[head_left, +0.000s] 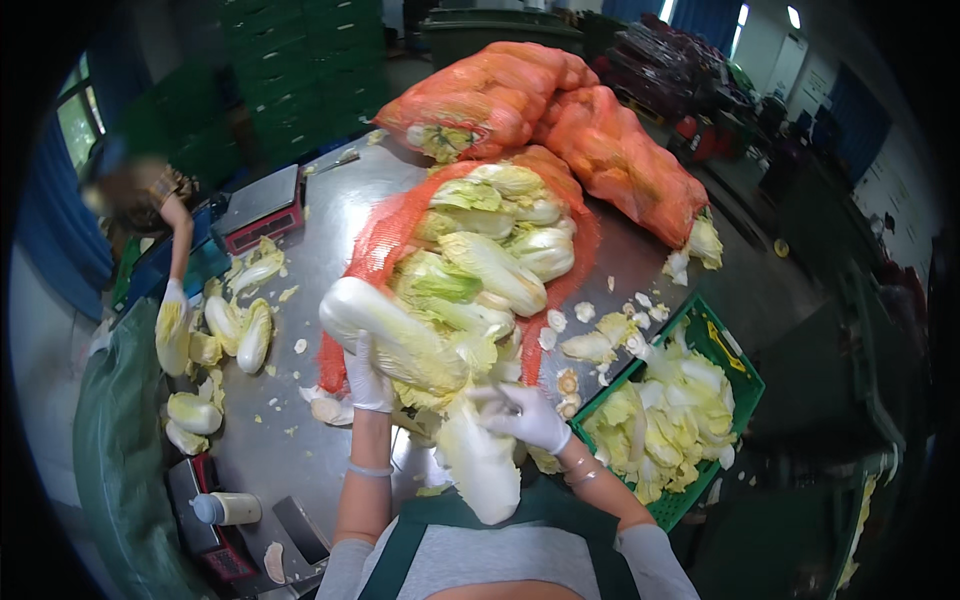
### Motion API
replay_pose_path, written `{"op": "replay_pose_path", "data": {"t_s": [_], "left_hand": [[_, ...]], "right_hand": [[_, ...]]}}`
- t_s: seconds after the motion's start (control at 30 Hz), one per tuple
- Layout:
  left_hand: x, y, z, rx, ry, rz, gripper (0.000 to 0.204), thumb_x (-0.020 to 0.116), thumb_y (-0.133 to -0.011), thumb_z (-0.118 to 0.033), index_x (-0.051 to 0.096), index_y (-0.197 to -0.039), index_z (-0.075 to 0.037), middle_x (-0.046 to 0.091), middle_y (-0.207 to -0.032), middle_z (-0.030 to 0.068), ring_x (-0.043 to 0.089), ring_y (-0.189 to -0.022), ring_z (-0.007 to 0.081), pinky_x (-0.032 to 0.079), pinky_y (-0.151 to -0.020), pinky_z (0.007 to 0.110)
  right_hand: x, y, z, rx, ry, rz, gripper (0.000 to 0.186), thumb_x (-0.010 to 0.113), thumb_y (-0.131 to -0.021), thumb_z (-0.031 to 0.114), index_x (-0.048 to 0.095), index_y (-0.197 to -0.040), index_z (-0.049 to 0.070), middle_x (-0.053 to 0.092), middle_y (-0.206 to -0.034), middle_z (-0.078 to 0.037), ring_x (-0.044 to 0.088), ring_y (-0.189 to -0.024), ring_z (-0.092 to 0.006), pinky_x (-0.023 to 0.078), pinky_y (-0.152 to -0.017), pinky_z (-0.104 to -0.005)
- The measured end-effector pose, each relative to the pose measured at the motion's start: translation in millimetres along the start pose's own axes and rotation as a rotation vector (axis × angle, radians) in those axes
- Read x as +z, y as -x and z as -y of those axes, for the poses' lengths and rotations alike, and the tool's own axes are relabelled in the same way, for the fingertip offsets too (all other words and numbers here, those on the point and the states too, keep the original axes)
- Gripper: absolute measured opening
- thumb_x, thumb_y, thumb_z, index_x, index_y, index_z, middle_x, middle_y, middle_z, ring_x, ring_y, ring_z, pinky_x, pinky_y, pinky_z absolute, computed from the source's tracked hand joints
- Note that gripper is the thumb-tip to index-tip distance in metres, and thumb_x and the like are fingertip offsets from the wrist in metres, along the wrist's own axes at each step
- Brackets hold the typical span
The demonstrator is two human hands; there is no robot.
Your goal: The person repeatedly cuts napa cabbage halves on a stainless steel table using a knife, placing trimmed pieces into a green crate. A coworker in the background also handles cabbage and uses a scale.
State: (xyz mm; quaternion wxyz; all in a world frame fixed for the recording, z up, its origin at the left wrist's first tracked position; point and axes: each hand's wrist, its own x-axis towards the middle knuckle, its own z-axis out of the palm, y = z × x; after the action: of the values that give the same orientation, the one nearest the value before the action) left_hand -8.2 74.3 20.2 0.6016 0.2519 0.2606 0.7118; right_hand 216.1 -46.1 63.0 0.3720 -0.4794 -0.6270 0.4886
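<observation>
My left hand (369, 382), in a white glove, is closed around the underside of a napa cabbage (385, 330) with its white base toward the upper left. My right hand (527, 414), also gloved, pinches a loose cabbage leaf (482, 468) that hangs with its broad white end toward me. The leaf's upper part lies close against the leafy end of the held cabbage; I cannot tell whether it is still attached. Just beyond both hands, an opened orange mesh bag (368, 245) spreads out under a heap of napa cabbages (490, 268).
A green crate (748, 388) of loose leaves stands at right, near cut stem ends (568, 383). Two full mesh bags (625, 160) lie at the far side. At left, a co-worker's gloved hand (172, 295) holds a cabbage near a red scale (262, 225). A bottle (228, 508) lies lower left.
</observation>
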Motion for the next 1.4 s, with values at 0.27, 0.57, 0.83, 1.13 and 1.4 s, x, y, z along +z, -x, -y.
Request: {"op": "replay_pose_path", "data": {"t_s": [0.27,0.57,0.83,1.13,1.4], "left_hand": [[-33.0,-8.3,4.9,-0.126,0.281,-0.040,0.056,0.063,-0.083,-0.032,0.042,-0.127,-0.005,0.051,-0.123,0.0082,0.049,-0.112,0.0223,0.041,-0.098,0.038],[-44.4,-25.8,-37.3,0.029,0.386,-0.217,0.058,0.054,-0.085,-0.045,0.041,-0.129,-0.008,0.048,-0.128,0.0071,0.045,-0.117,0.0228,0.036,-0.101,0.040],[-62.8,-18.5,-12.7,0.001,0.172,-0.374,0.074,0.038,-0.083,-0.066,0.033,-0.135,-0.014,0.038,-0.136,0.0062,0.037,-0.123,0.0248,0.031,-0.102,0.042],[-50.2,-25.5,-17.0,0.115,0.258,-0.222,0.066,0.046,-0.083,-0.058,0.041,-0.129,-0.010,0.050,-0.126,0.0078,0.047,-0.115,0.0255,0.037,-0.099,0.041],[-241.1,-26.2,-75.5,0.145,0.255,-0.491,0.071,0.048,-0.082,-0.058,0.037,-0.132,-0.009,0.043,-0.132,0.0111,0.041,-0.120,0.0301,0.032,-0.102,0.047]], "right_hand": [[11.4,-41.5,4.8,-0.244,-0.075,-0.273,0.066,0.075,-0.070,0.026,0.046,-0.127,0.006,0.063,-0.098,-0.007,0.057,-0.078,-0.0081,0.045,-0.070,-0.0231],[36.6,-32.0,-53.2,0.195,-0.006,-0.153,0.040,0.075,-0.069,0.024,0.058,-0.097,0.001,0.058,-0.071,-0.003,0.054,-0.059,-0.0092,0.044,-0.054,-0.0245],[17.0,-42.3,-24.5,0.117,-0.529,-0.218,0.030,0.067,-0.076,0.010,0.056,-0.102,-0.001,0.056,-0.081,0.000,0.051,-0.062,-0.0053,0.041,-0.049,-0.0201],[41.2,-54.5,-5.8,0.327,-0.785,0.050,0.042,0.063,-0.078,0.009,0.048,-0.117,0.004,0.055,-0.088,-0.001,0.051,-0.063,-0.0064,0.041,-0.047,-0.0215],[-213.5,125.6,-141.5,-0.007,-0.720,-0.828,0.039,0.049,-0.091,0.028,0.046,-0.121,0.004,0.056,-0.106,-0.008,0.056,-0.091,-0.0200,0.047,-0.082,-0.0331]]}}
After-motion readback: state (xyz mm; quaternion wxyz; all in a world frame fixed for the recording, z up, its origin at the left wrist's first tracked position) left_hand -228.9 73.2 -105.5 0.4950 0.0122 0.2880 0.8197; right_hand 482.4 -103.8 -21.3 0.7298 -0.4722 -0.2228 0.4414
